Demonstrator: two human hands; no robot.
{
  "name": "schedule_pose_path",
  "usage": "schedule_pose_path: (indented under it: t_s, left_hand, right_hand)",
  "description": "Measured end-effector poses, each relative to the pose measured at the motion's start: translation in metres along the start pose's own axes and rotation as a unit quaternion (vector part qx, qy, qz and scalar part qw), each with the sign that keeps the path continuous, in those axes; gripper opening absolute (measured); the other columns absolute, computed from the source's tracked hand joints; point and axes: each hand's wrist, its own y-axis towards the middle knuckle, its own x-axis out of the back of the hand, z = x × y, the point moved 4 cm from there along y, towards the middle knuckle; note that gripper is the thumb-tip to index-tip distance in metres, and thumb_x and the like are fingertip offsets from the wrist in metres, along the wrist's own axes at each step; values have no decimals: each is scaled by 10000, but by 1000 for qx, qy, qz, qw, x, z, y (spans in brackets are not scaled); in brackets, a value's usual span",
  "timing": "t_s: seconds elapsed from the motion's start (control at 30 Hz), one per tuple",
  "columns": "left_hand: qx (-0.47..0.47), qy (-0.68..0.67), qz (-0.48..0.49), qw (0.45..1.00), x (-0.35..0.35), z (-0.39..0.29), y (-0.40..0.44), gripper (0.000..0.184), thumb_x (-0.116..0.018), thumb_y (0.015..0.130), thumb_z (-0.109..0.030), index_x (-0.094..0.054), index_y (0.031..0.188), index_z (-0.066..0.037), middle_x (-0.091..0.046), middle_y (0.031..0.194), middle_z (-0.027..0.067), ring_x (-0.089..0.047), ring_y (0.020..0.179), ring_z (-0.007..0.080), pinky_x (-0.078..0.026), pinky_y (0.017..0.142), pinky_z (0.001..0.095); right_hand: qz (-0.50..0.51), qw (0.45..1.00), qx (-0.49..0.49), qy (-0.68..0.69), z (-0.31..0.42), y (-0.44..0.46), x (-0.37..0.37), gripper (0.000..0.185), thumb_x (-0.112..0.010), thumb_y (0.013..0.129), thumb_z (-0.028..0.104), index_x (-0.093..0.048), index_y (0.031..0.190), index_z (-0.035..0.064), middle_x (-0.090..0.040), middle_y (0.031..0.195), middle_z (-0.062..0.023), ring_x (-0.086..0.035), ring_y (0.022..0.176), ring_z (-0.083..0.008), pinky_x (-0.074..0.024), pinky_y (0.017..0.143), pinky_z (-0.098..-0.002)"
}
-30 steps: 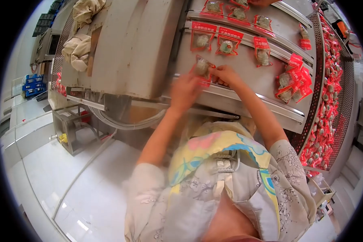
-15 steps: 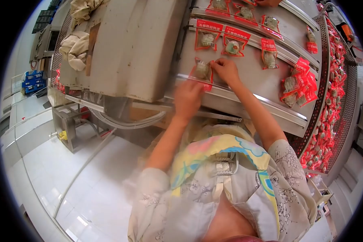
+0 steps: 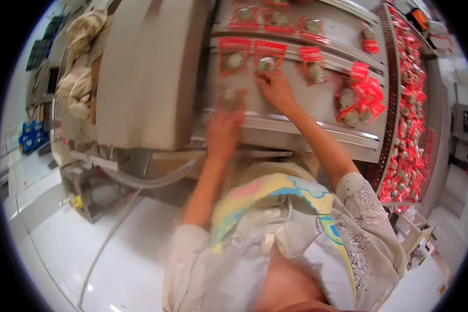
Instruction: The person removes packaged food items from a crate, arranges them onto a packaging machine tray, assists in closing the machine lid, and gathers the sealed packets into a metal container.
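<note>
My left hand (image 3: pixel 223 134), smeared by motion, is at the lower edge of a red-and-clear egg packet (image 3: pixel 231 98), its fingers seemingly closed on it. This packet is blurred too, near the metal surface's front rail. My right hand (image 3: pixel 271 86) is up and to the right, fingers bent together at the bottom of a second egg packet (image 3: pixel 268 61). Whether the fingertips grip that packet or only touch it is hard to see. Beside it on the left lies another egg packet (image 3: pixel 234 58), and to the right one more egg packet (image 3: pixel 313 67).
A pile of egg packets (image 3: pixel 361 96) lies at the surface's right end. Beyond it runs a perforated metal trough (image 3: pixel 432 125) full of packets. More packets lie in the rows behind. On the left stands a large metal housing (image 3: pixel 145 78) with crumpled cloths (image 3: pixel 75 91) beyond it.
My right hand has left the corner of the front packet and moved up to the packet behind it. My left hand stays at the front packet. The whole view has shifted.
</note>
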Motion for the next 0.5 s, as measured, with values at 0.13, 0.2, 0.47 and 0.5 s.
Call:
schedule_pose_path:
  t_s: [0.13, 0.2, 0.47, 0.5]
  left_hand:
    - [-12, -12, 18, 1000, 4, -9, -1, 245, -754, 706, -168, -659, 916, -85, -606, 951, 68, -550, 898, 285, -465, 781, 391]
    - [-13, -32, 19, 999, 4, -15, -1, 279, -764, 698, -173, -653, 934, -74, -603, 957, 79, -549, 906, 285, -465, 783, 387]
    - [67, -281, 29, 957, -47, -33, 12, 281, -713, 818, -191, -638, 1044, -42, -621, 899, 67, -603, 802, 202, -495, 751, 329]
    - [118, -355, 85, 923, -68, -35, 16, 278, -681, 848, -242, -635, 1040, -46, -623, 883, 53, -598, 774, 178, -490, 724, 313]
  right_hand:
    - [-248, 949, 22, -192, 16, 19, 118, 442, -668, 797, 398, -605, 1104, 87, -621, 987, -91, -620, 930, -289, -500, 726, -455]
    - [-234, 935, -9, -268, -1, 38, 142, 447, -670, 792, 415, -602, 1093, 93, -616, 1012, -90, -618, 942, -297, -499, 735, -464]
    - [-161, 977, 22, -140, -7, 6, 146, 286, -681, 801, 321, -611, 863, 51, -631, 861, -138, -639, 785, -310, -501, 658, -395]
    - [-163, 981, 25, -98, 2, -11, 146, 263, -683, 806, 292, -605, 856, 46, -630, 842, -140, -640, 755, -306, -501, 642, -375]
